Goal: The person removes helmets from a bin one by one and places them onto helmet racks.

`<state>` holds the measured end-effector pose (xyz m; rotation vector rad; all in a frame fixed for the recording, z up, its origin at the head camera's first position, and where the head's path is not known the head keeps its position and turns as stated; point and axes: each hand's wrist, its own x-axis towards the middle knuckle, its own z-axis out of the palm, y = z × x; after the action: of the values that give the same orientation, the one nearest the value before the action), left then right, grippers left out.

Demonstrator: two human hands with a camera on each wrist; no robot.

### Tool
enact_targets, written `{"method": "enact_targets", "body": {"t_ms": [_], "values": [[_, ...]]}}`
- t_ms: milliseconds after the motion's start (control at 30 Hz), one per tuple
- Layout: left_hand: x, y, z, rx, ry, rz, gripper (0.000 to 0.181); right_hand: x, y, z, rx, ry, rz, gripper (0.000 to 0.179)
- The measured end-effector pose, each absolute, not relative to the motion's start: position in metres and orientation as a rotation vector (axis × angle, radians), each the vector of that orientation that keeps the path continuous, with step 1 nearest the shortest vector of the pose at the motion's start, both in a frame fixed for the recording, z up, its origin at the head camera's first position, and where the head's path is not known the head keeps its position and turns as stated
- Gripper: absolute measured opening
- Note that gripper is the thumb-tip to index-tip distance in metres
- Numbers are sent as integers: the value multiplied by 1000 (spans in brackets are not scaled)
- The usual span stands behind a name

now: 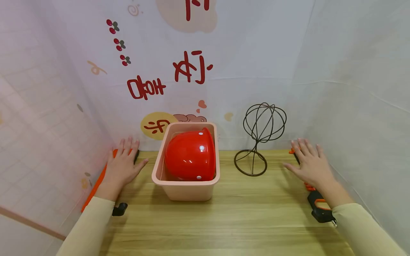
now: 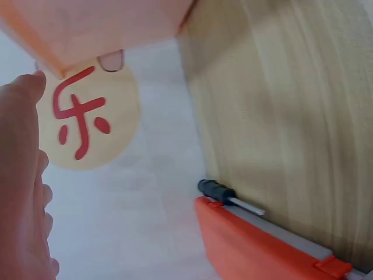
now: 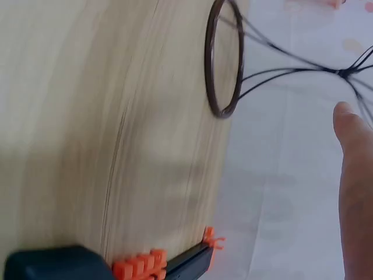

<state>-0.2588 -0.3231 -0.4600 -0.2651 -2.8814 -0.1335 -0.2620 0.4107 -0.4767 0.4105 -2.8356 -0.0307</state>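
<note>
The left hand (image 1: 123,169), fingers spread and empty, is near an orange tool case (image 2: 250,245) and screwdriver (image 2: 215,191); the right hand (image 1: 310,166), likewise, near a black-and-orange tool (image 1: 315,197). Between, a pink bin (image 1: 189,192) cradles a sideways red safety helmet (image 1: 189,154), probably against rolling; a wire stand (image 1: 257,141) rises beside it, its ring base presumably steadying it on the worktop (image 1: 240,220).

White backdrop cloth (image 1: 243,46), printed lettering in dark red. The Chinese character 乐 (image 2: 80,111) is legible in the left wrist view, standing on a pale yellow disc (image 2: 119,143); in the head view it lies turned on its side. Higher on the same cloth, two further groups of red strokes, a lower left group (image 1: 137,89) and an upper right group (image 1: 203,69), cannot be read with certainty. The topmost lettering (image 1: 188,10) is cut by the frame edge, hence unreadable.
</note>
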Motion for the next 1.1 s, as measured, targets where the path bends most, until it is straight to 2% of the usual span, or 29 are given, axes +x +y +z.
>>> {"method": "enact_targets", "body": {"t_ms": [300,633,1100], "values": [[-243,-311,-436,-298,-2838,-256,87,-247,380,-465,568,-2627,62,100],[-224,-287,-431,-493,-2708,-494,69,-227,322,-457,722,-2403,305,76],[-213,-251,-430,-554,-2717,-612,73,-224,255,-440,830,-2482,776,74]]}}
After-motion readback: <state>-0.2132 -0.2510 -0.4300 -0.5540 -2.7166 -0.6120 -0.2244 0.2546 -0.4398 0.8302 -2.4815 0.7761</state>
